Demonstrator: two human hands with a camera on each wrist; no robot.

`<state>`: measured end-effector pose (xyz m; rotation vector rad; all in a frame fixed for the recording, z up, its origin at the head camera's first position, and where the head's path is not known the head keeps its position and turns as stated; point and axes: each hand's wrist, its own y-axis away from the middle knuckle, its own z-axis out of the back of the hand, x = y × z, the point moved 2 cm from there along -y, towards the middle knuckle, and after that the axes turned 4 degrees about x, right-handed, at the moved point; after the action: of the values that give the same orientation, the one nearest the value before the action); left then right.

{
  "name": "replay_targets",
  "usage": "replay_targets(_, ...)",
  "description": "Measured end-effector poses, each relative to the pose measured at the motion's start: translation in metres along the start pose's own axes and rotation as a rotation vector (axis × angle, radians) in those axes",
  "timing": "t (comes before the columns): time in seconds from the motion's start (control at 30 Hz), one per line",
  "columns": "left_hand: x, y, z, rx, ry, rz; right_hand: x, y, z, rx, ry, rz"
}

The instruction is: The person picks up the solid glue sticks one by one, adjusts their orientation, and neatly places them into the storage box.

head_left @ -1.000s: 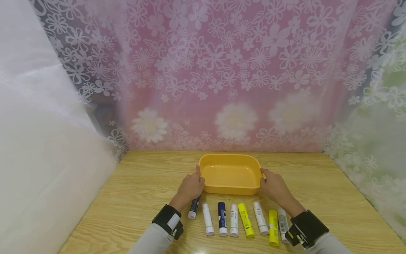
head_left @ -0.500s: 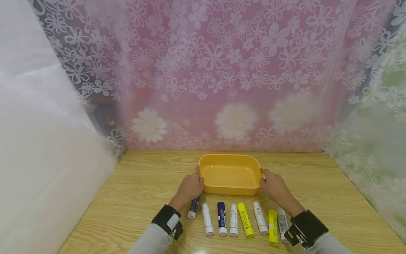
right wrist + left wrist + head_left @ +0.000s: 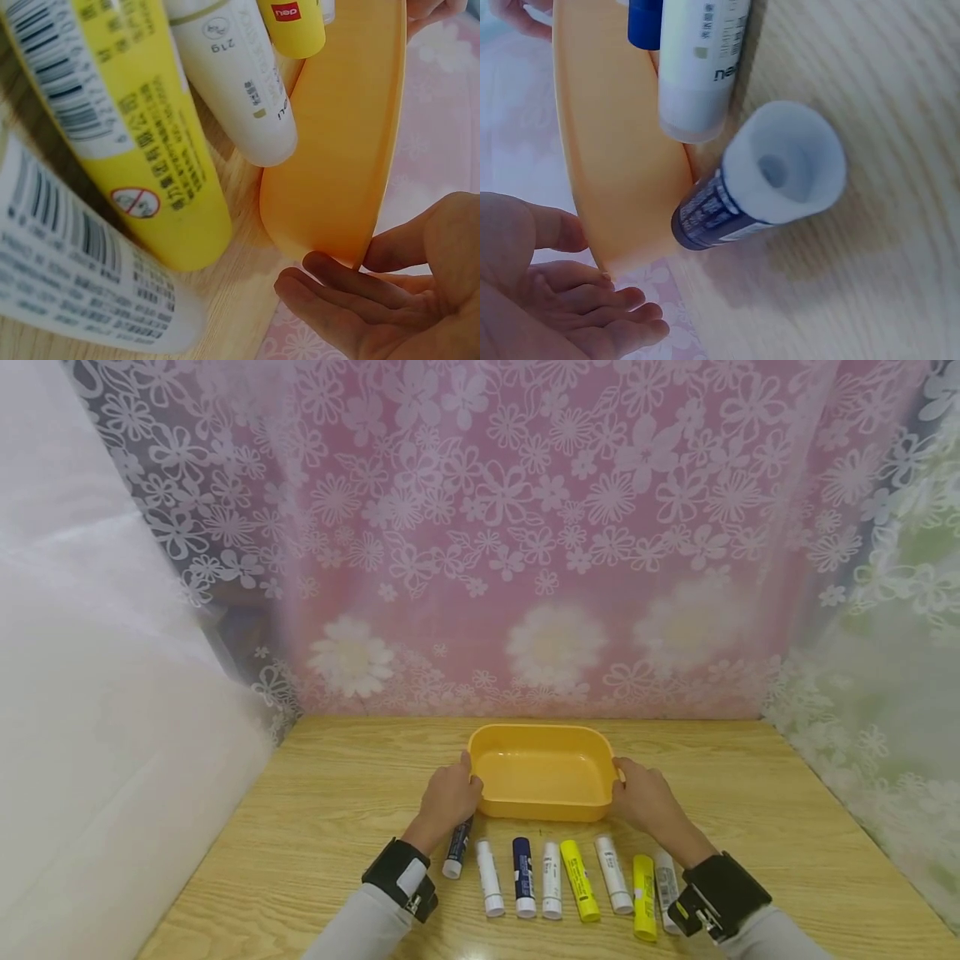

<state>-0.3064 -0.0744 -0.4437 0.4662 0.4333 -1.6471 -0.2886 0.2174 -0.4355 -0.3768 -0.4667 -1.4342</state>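
A yellow-orange plastic tray (image 3: 543, 811) with nothing in it sits towards the back of the table. My left hand (image 3: 452, 793) pinches its left end, thumb and fingers at the rim, as the left wrist view also shows. At the opposite end my right hand (image 3: 651, 797) holds the rim between thumb and fingers. A dark blue glue stick (image 3: 457, 852) lies partly under my left wrist. Beneath my right forearm are a yellow glue stick (image 3: 644, 897) and a white glue stick (image 3: 90, 262), the white one partly hidden by the wrist strap.
More glue sticks lie in a loose row in front of the tray: a white glue stick (image 3: 490, 881), a navy glue stick (image 3: 524, 881) and a yellow glue stick (image 3: 580, 881) among them. The wooden table (image 3: 337, 827) ends at a pink flowered curtain (image 3: 450, 568).
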Motion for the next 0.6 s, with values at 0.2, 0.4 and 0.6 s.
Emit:
replay_targets(0.2, -0.007, -0.006, 0.008, -0.057, -0.024, -0.004, 0.002, 0.0, 0.002, -0.004, 0.013, -0.002)
replay_targets(0.4, -0.004, -0.013, 0.009, -0.085, 0.07, 0.044, 0.0, -0.001, 0.002, -0.004, 0.024, 0.0)
replay_targets(0.6, 0.002, -0.016, 0.006, -0.112, 0.14, 0.056, -0.001, -0.001, 0.0, -0.01, 0.013, 0.006)
